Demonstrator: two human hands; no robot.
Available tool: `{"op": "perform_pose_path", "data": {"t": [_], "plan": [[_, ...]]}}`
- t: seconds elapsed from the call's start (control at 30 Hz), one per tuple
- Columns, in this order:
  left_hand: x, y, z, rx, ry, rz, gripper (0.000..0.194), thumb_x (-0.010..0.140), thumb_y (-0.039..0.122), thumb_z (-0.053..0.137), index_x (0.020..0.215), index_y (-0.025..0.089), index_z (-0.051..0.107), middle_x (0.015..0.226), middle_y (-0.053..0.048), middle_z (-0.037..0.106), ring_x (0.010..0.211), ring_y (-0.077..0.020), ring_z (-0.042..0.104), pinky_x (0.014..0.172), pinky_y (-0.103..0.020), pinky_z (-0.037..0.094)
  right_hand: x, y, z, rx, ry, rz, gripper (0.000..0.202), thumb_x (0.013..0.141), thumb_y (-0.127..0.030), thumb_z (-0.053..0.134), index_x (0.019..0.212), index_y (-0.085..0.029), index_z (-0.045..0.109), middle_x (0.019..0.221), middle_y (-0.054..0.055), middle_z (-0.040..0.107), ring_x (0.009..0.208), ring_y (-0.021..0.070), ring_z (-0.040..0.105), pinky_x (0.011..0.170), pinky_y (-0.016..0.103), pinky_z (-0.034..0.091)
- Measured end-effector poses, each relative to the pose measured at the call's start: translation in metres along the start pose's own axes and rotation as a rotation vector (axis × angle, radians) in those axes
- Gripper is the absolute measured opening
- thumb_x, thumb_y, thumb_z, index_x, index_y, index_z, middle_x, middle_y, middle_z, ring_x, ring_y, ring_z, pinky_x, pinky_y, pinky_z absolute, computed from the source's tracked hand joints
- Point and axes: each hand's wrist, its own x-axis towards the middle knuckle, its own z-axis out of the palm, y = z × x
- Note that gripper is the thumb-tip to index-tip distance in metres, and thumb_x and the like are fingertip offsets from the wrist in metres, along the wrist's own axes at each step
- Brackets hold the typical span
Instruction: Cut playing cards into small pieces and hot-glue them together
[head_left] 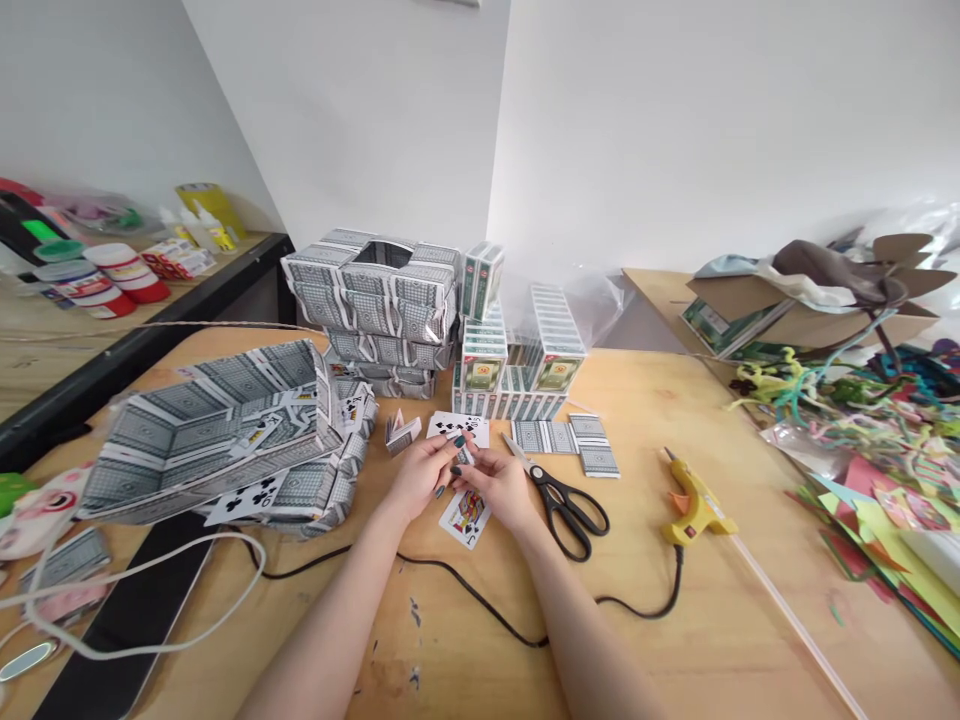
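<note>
Close together over the table's middle, my left hand (430, 468) and my right hand (496, 483) pinch a small playing card (465, 455) between their fingertips; the fingers hide most of it. Beneath them a jack card (465, 517) lies face up, and a spades card (478, 428) shows just behind. A folded card (403, 434) stands left of the hands. To the right are black-handled scissors (568, 508), blades partly spread, beside several joined cards (546, 437) lying back side up.
Boxes made of cards (375, 290) are stacked at the back, near packs of cards (510, 360). An open card tray (150, 450) leans at left. A yellow glue gun (694, 500) lies right, its black cord (480, 590) crossing in front. Pipe cleaners (847, 400) heap at far right.
</note>
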Motion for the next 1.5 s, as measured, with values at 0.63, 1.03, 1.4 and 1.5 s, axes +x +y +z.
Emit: {"op": "perform_pose_path", "data": {"t": [0.63, 1.03, 1.4, 1.5], "plan": [[-0.001, -0.004, 0.01, 0.018, 0.112, 0.028, 0.03, 0.07, 0.042, 0.061, 0.077, 0.013, 0.063, 0.033, 0.009, 0.031, 0.03, -0.0031, 0.022, 0.034, -0.02, 0.01, -0.003, 0.013, 0.001, -0.761, 0.153, -0.391, 0.044, 0.083, -0.019, 0.038, 0.126, -0.022, 0.048, 0.085, 0.008, 0.061, 0.07, 0.018, 0.057, 0.066, 0.03, 0.047], [-0.003, -0.011, 0.028, -0.275, 0.175, 0.0, 0.029, 0.066, 0.042, 0.064, 0.071, 0.015, 0.056, 0.03, 0.011, 0.029, 0.028, -0.0018, 0.018, 0.037, -0.019, 0.015, -0.008, 0.003, 0.008, -0.539, 0.299, -0.358, 0.034, 0.079, -0.018, 0.042, 0.106, -0.02, 0.063, 0.072, 0.005, 0.059, 0.059, 0.0164, 0.053, 0.056, 0.029, 0.045], [-0.002, -0.011, 0.031, -0.271, 0.188, 0.014, 0.036, 0.066, 0.043, 0.063, 0.087, 0.014, 0.063, 0.036, 0.01, 0.041, 0.028, -0.0014, 0.019, 0.037, -0.02, 0.02, -0.003, -0.002, 0.007, 0.014, 0.198, -0.054, 0.012, 0.068, -0.03, 0.058, 0.061, -0.019, 0.055, 0.05, -0.001, 0.055, 0.044, 0.0142, 0.048, 0.045, 0.026, 0.039], [-0.003, -0.009, 0.034, -0.267, 0.211, 0.026, 0.036, 0.065, 0.043, 0.063, 0.086, 0.014, 0.064, 0.036, 0.009, 0.041, 0.028, -0.0012, 0.019, 0.037, -0.019, 0.021, -0.003, -0.002, 0.006, 0.07, 0.183, -0.03, 0.012, 0.067, -0.03, 0.059, 0.062, -0.019, 0.055, 0.051, -0.001, 0.057, 0.044, 0.0145, 0.049, 0.046, 0.026, 0.038]]}}
